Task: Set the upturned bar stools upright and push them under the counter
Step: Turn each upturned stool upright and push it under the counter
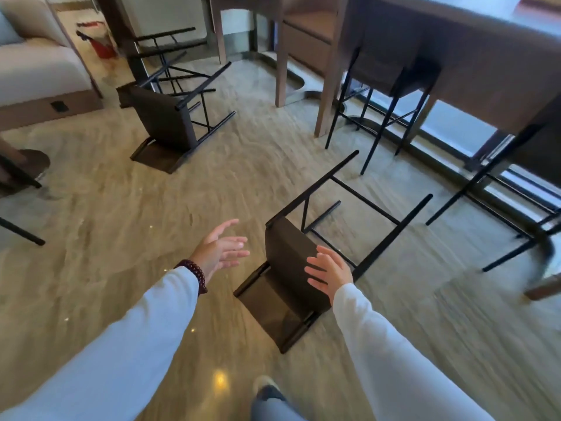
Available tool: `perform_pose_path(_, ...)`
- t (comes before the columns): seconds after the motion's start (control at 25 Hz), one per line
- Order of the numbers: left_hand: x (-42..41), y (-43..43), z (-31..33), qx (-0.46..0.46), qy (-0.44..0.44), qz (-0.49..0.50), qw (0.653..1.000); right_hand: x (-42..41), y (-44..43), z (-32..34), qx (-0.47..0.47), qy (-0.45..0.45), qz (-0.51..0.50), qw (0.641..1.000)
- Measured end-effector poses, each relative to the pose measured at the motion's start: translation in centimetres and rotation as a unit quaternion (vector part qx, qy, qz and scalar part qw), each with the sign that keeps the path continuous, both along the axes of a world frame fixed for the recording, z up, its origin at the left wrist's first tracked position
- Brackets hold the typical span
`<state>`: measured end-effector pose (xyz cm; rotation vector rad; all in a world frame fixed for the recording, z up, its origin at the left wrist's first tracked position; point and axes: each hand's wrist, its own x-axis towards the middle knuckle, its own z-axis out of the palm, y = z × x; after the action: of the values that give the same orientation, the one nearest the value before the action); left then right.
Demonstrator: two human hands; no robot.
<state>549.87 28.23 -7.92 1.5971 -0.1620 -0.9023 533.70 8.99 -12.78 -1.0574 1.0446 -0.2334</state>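
Note:
A dark brown bar stool (288, 253) lies tipped on its back on the floor right in front of me, its black legs pointing away toward the counter (473, 53). My left hand (221, 249) hovers open just left of its seat, not touching. My right hand (329, 273) is open over the seat's right edge; contact is unclear. A second tipped stool (165, 120) lies further off at the left, and a third (167, 44) lies behind it. Two upright stools (394, 80) (516, 165) stand under the counter.
A beige sofa (39, 68) fills the far left. A wooden table leg (280, 56) and chairs stand at the back. A round dark base (33, 164) sits at the left edge. My foot (267, 387) is on the glossy marble floor (151, 208).

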Motion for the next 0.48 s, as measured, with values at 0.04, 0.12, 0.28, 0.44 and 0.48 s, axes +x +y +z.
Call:
perform_pose_path(0.04, 1.1, -0.4, -0.3, 0.004, 0.001, -0.013, 1.000, 0.9, -0.3, -0.2, -0.004, 0.003, -0.011, 1.000)
perform_pose_path(0.12, 3.5, -1.5, -1.0, 0.008, 0.003, -0.032, 0.999, 3.0, -1.1, -0.7, -0.007, 0.008, -0.025, 1.000)
perform_pose_path(0.28, 8.0, -3.4, -2.3, 0.011, 0.008, -0.065, 0.998, 6.5, -1.8, -1.9, -0.001, 0.021, -0.047, 0.999)
perform_pose_path(0.44, 11.9, -4.5, -4.3, 0.014, 0.036, -0.093, 0.995, 9.3, -1.3, -3.2, 0.002, 0.029, -0.098, 0.995)
perform_pose_path(0.48, 12.8, -4.7, -5.1, 0.007, 0.060, -0.093, 0.994, 9.8, -0.8, -3.7, 0.004, 0.031, -0.112, 0.993)
